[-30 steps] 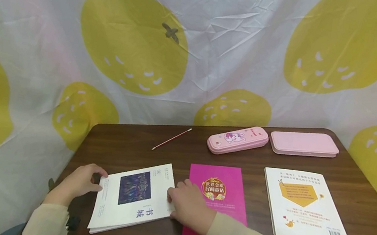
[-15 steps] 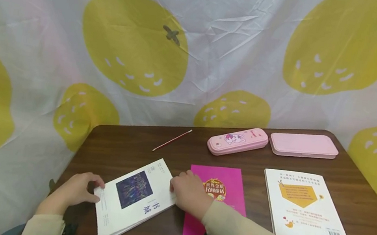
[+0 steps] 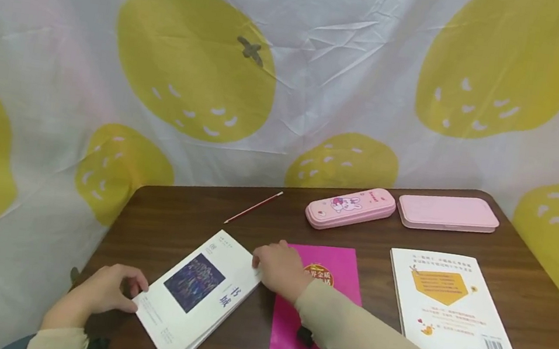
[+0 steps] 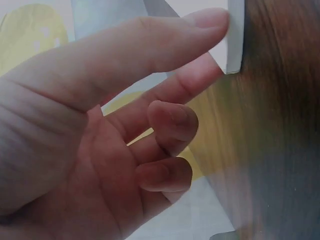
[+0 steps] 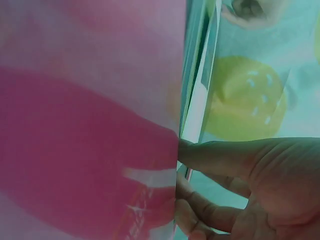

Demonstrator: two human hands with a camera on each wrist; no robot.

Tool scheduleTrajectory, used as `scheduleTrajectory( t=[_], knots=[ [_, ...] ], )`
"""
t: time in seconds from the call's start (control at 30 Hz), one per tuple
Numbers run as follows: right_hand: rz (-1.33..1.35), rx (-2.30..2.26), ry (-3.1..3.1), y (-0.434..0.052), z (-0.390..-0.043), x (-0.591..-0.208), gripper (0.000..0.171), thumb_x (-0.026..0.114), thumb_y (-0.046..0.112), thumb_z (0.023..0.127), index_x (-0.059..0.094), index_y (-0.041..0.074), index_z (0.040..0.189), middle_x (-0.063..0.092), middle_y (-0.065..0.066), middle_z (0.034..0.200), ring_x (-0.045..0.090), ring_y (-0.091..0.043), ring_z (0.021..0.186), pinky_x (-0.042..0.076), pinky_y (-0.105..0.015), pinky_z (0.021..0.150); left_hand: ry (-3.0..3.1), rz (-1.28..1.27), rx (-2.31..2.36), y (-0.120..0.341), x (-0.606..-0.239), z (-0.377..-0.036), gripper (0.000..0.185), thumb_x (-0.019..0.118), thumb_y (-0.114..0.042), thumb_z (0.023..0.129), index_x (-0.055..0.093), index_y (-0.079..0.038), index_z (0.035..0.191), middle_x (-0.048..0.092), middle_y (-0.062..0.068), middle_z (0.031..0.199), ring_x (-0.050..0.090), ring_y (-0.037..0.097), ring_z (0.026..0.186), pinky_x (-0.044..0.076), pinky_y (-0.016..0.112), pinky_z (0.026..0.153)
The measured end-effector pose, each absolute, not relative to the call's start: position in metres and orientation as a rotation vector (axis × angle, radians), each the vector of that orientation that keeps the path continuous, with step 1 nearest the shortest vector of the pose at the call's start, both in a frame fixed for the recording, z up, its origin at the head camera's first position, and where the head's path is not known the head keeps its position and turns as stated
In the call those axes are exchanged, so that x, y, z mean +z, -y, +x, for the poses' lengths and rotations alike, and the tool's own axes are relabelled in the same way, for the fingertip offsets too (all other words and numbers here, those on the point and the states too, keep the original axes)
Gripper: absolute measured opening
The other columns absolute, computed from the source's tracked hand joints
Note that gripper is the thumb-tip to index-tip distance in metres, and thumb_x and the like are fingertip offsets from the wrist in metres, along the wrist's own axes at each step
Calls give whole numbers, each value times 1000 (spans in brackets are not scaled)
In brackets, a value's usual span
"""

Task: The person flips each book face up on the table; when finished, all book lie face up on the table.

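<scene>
A white magazine (image 3: 200,294) with a dark picture lies aslant at the front left of the table. My left hand (image 3: 102,292) pinches its left corner; in the left wrist view the thumb (image 4: 210,22) is on one face and the index finger behind, with the other fingers curled free. At its right corner my right hand (image 3: 280,269) grips the edge, the back of the hand toward the head camera. My right forearm crosses above a magenta book (image 3: 289,341). In the right wrist view, a pink surface (image 5: 90,150) covers the left and hides some fingertips.
A white book (image 3: 452,315) with an orange badge lies at the right. Behind are a pink bunny pencil case (image 3: 351,207), a plain pink case (image 3: 446,213) and a thin red pencil (image 3: 254,208). A lemon-print curtain (image 3: 323,86) hangs behind the table (image 3: 174,208).
The magazine has turned counterclockwise: its top corner has swung left and its lower corner right and nearer. My left hand has come slightly nearer and left; the right hand has shifted little.
</scene>
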State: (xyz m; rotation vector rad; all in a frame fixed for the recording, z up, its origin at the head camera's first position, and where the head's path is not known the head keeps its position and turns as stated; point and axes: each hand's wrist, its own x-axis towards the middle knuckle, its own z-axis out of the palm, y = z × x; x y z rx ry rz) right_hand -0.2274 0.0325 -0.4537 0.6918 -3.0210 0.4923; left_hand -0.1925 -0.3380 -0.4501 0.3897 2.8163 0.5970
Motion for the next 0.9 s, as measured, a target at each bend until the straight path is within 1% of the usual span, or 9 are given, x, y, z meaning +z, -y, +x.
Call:
scheduleTrajectory(
  t=[0.1, 0.3, 0.47, 0.57, 0.67, 0.77, 0.9],
  knots=[
    [681, 578, 3052, -35, -238, -454, 15, 69, 7, 88, 78, 18, 94, 77, -3, 99, 61, -28, 90, 53, -42, 75, -2796, 376, 610, 338, -450, -190, 30, 91, -7, 66, 75, -18, 89, 66, -7, 74, 54, 10, 68, 42, 27, 64],
    [611, 595, 3071, -39, -256, -453, 11, 78, 13, 86, 78, 21, 93, 77, -2, 100, 66, -28, 93, 55, -45, 77, -2735, 364, 669, 336, -451, -187, 26, 93, -10, 67, 78, -19, 88, 70, -8, 72, 60, 9, 67, 46, 27, 63],
    [577, 626, 3060, -39, -265, -456, 13, 82, 15, 82, 77, 21, 93, 76, -2, 99, 68, -29, 94, 56, -45, 73, -2661, 421, 756, 330, -450, -179, 29, 91, -5, 66, 74, -14, 89, 68, -5, 69, 59, 10, 64, 46, 26, 61],
    [565, 677, 3058, -39, -269, -459, 15, 83, 15, 81, 77, 19, 94, 76, -3, 100, 69, -28, 95, 56, -44, 73, -2648, 430, 780, 325, -448, -173, 34, 91, -4, 66, 70, -12, 91, 67, -4, 68, 58, 10, 63, 46, 26, 60],
    [570, 727, 3053, -38, -273, -459, 14, 82, 13, 83, 78, 17, 96, 76, -3, 102, 69, -26, 96, 56, -43, 77, -2636, 404, 794, 321, -448, -169, 37, 91, -4, 66, 68, -12, 94, 67, -3, 68, 59, 12, 63, 45, 27, 60],
    [605, 782, 3041, -36, -275, -458, 15, 81, 10, 84, 79, 14, 99, 77, -4, 104, 69, -27, 99, 57, -43, 83, -2638, 383, 798, 317, -449, -165, 39, 91, -4, 66, 67, -12, 95, 67, -2, 69, 59, 14, 63, 45, 27, 60],
    [674, 816, 3035, -32, -280, -460, 17, 80, 7, 86, 78, 12, 102, 73, -8, 107, 66, -31, 105, 55, -45, 92, -2660, 363, 788, 310, -450, -158, 41, 92, -2, 64, 66, -12, 95, 65, -3, 68, 58, 14, 61, 44, 27, 59]
  ],
)
